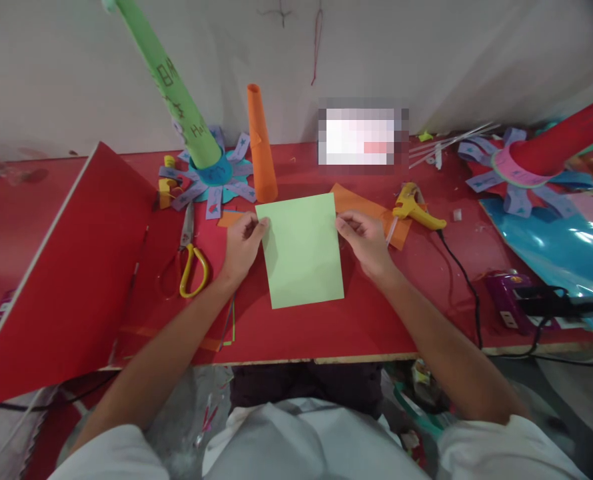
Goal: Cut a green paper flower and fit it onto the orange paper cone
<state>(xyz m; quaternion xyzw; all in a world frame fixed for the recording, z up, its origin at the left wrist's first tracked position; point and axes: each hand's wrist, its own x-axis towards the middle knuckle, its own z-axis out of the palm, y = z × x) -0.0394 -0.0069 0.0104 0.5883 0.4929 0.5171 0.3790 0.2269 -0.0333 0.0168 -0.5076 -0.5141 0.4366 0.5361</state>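
Yellow-handled metal scissors (187, 228) lie at left, seemingly parked within reach. Left hand (240, 248) pinches the left edge of a pale-green rectangular paper sheet (304, 253), centred before the body; right hand (370, 247) pinches the opposite edge — 2 grips, apparently to keep it flat. Yellow plastic glue gun (420, 213): right, nozzle by orange paper (359, 202).

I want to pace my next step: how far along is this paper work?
Looks done: the orange cone is rolled, and the green tube and red tube rise from petalled bases.
In hand: the left hand and right hand hold a pale green sheet by its sides.
Left, apparently: shaping that flat sheet; its final form can't be told. Scissors and glue gun lie unheld.
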